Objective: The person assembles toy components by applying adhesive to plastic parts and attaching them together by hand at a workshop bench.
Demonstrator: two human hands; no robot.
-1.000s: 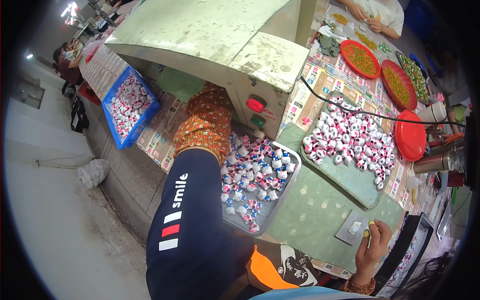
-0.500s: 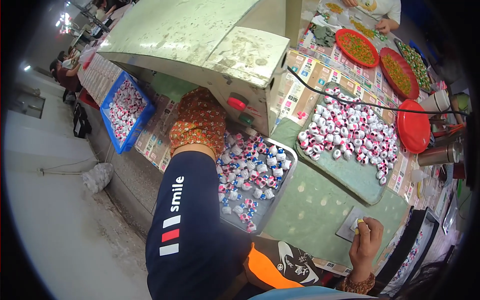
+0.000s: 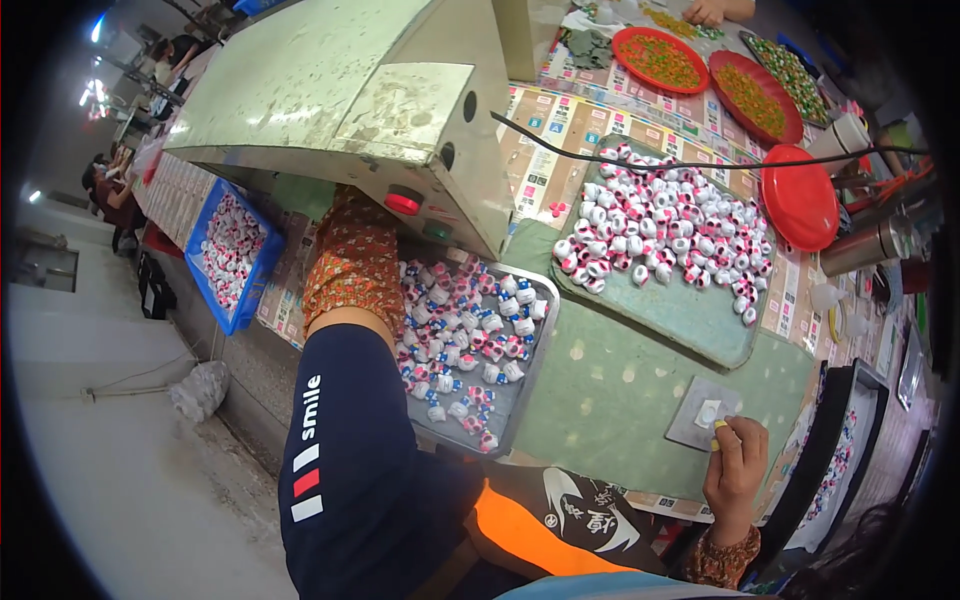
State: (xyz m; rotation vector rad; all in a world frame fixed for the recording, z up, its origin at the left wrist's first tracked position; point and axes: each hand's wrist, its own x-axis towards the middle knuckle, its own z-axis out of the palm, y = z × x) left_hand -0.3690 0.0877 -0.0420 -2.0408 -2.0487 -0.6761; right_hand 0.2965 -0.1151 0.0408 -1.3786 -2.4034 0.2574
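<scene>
My left arm, in a dark sleeve with a floral sleeve cover (image 3: pixel 350 265), reaches under the pale metal housing (image 3: pixel 400 110), which hides the hand. Beside that arm a grey metal tray (image 3: pixel 535 385) holds small white, pink and blue figures (image 3: pixel 480 330). My right hand (image 3: pixel 735 468) is at the front right of the green mat, with its fingers curled together. Something yellow (image 3: pixel 719 430) shows at its fingertips; I cannot tell whether it is held or wrapped on a finger. Just beyond lies a small white pad (image 3: pixel 708 412) on a grey square plate (image 3: pixel 685 425).
A green board (image 3: pixel 660 335) carries many white and pink pieces. A blue basket (image 3: pixel 235 320) of similar pieces stands left. Red dishes (image 3: pixel 655 35) sit at the back near another person's hand (image 3: pixel 708 10). A black cable (image 3: pixel 640 160) crosses the table. A red lid (image 3: pixel 800 200) lies right.
The whole view has shifted, moving most things left and upward. My right hand has drawn back slightly from the white pad, which now shows more fully. My left arm stays under the housing.
</scene>
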